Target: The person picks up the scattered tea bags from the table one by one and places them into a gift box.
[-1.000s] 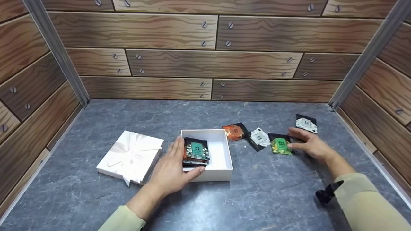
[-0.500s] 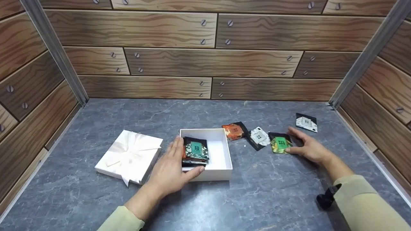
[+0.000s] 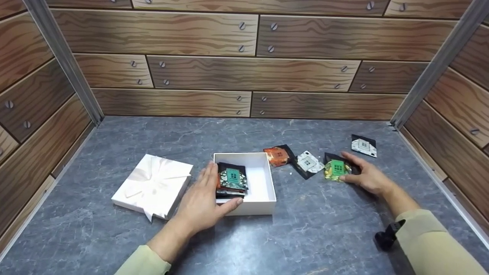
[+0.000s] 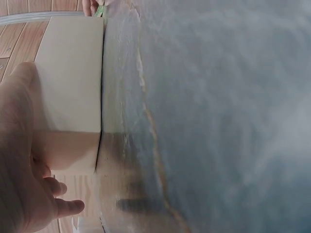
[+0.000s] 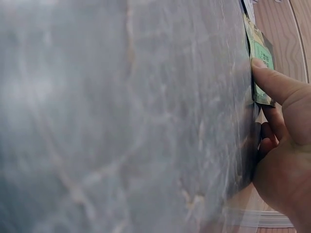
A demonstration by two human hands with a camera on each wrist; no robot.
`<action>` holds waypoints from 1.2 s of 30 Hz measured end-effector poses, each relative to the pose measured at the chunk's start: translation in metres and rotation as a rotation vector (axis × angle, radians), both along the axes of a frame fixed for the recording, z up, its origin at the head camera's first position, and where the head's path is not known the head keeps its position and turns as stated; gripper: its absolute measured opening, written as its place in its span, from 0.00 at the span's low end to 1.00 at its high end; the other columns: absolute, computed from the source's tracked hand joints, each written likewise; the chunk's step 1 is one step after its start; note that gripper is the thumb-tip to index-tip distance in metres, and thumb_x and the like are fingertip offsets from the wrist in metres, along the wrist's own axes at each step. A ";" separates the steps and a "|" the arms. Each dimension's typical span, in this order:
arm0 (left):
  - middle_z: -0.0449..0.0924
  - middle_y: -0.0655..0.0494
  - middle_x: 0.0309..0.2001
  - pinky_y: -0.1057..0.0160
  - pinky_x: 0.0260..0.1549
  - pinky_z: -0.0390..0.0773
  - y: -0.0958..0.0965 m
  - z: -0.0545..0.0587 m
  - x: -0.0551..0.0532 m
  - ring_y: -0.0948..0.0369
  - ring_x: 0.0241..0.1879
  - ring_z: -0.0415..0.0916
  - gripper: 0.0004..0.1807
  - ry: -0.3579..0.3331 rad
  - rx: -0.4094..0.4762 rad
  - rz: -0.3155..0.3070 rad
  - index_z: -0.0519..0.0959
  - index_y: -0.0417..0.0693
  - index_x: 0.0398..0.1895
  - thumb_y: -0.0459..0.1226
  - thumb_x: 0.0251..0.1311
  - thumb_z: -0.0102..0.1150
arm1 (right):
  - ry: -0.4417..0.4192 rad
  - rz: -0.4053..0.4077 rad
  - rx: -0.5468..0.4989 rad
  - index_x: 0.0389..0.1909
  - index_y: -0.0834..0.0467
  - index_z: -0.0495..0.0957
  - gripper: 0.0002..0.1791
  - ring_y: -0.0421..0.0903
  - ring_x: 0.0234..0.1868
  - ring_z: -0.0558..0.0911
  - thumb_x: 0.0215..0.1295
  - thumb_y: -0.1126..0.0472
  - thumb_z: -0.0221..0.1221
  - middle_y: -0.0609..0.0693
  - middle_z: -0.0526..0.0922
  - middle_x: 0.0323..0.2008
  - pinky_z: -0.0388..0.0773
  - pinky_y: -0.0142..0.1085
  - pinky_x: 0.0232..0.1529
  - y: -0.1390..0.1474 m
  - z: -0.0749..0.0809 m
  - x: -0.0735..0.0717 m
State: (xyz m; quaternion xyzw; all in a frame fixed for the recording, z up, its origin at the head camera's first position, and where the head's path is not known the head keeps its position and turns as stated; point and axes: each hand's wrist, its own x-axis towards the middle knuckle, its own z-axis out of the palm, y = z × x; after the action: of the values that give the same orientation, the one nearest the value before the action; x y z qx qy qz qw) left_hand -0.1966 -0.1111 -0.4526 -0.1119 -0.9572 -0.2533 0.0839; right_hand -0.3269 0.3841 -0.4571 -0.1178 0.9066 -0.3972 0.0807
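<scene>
My left hand rests against the near left corner of an open white box, its fingers along the left wall and the thumb across the front rim. Inside the box's left part lies a stack of black sachets, the top one with a teal label. On the right, my right hand pinches the near right edge of a green-labelled sachet. In the right wrist view the thumb lies on the face of this sachet with fingers behind it. The sachet is slightly tilted.
A white lid with a ribbon bow lies left of the box. Right of the box are an orange sachet and a white-patterned sachet. Another white one lies farther back. Wood-patterned walls enclose the table.
My right thumb and fingers have taken hold of the green-labelled sachet, which has turned and shifted slightly right. The left hand has stayed at the box.
</scene>
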 end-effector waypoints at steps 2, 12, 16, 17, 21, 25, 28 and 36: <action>0.50 0.35 0.83 0.35 0.72 0.63 0.000 0.000 0.000 0.37 0.80 0.52 0.65 0.000 -0.001 0.001 0.49 0.32 0.84 0.71 0.63 0.60 | 0.000 -0.010 -0.005 0.86 0.59 0.51 0.54 0.78 0.76 0.56 0.66 0.59 0.73 0.75 0.52 0.80 0.44 0.73 0.74 0.000 0.000 0.000; 0.52 0.33 0.82 0.35 0.72 0.64 0.000 -0.001 0.001 0.37 0.80 0.53 0.65 0.016 0.008 0.001 0.51 0.32 0.84 0.73 0.63 0.58 | 0.034 -0.065 0.014 0.84 0.58 0.57 0.49 0.61 0.62 0.73 0.68 0.55 0.72 0.72 0.75 0.63 0.65 0.53 0.68 -0.002 -0.003 0.002; 0.52 0.34 0.82 0.35 0.72 0.64 0.000 -0.002 0.001 0.38 0.80 0.53 0.65 0.017 0.019 0.002 0.51 0.32 0.84 0.73 0.62 0.58 | 0.034 -0.101 0.004 0.81 0.60 0.63 0.44 0.51 0.56 0.76 0.70 0.54 0.71 0.68 0.79 0.62 0.69 0.31 0.56 -0.002 -0.004 0.003; 0.52 0.34 0.82 0.35 0.72 0.63 0.000 -0.002 0.001 0.38 0.80 0.53 0.66 0.016 0.021 0.001 0.51 0.32 0.84 0.73 0.62 0.58 | 0.030 -0.110 -0.004 0.80 0.61 0.64 0.43 0.48 0.54 0.76 0.70 0.54 0.71 0.67 0.80 0.61 0.70 0.28 0.53 -0.002 -0.004 0.003; 0.51 0.34 0.83 0.35 0.73 0.62 0.000 -0.001 -0.001 0.37 0.80 0.52 0.66 0.007 0.015 -0.001 0.50 0.32 0.84 0.74 0.62 0.58 | 0.015 -0.147 -0.041 0.78 0.64 0.67 0.39 0.39 0.46 0.76 0.72 0.55 0.70 0.58 0.82 0.53 0.71 0.25 0.45 -0.001 -0.005 0.002; 0.51 0.34 0.83 0.35 0.73 0.62 0.000 0.001 -0.001 0.37 0.80 0.52 0.66 0.004 0.009 -0.002 0.49 0.33 0.84 0.74 0.62 0.57 | -0.005 -0.162 -0.101 0.78 0.67 0.66 0.37 0.36 0.42 0.75 0.74 0.57 0.68 0.47 0.81 0.45 0.72 0.27 0.42 0.003 -0.005 0.001; 0.51 0.34 0.83 0.35 0.73 0.62 0.000 0.001 -0.001 0.37 0.80 0.51 0.66 0.000 0.009 -0.002 0.49 0.33 0.85 0.74 0.63 0.57 | -0.026 -0.183 -0.182 0.78 0.68 0.65 0.37 0.33 0.40 0.76 0.75 0.59 0.67 0.41 0.80 0.41 0.73 0.27 0.40 0.007 -0.005 0.002; 0.50 0.35 0.83 0.35 0.73 0.62 -0.001 0.000 -0.001 0.36 0.80 0.52 0.66 -0.006 0.012 -0.003 0.49 0.33 0.85 0.74 0.63 0.57 | -0.023 -0.259 -0.489 0.71 0.57 0.78 0.27 0.30 0.39 0.82 0.73 0.61 0.69 0.33 0.88 0.40 0.80 0.25 0.41 -0.004 0.013 0.014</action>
State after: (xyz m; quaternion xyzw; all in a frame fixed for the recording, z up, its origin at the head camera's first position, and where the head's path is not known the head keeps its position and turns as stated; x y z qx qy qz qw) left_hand -0.1980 -0.1122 -0.4528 -0.1121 -0.9557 -0.2597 0.0811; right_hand -0.3133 0.3800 -0.4439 -0.0126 0.7902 -0.6126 0.0088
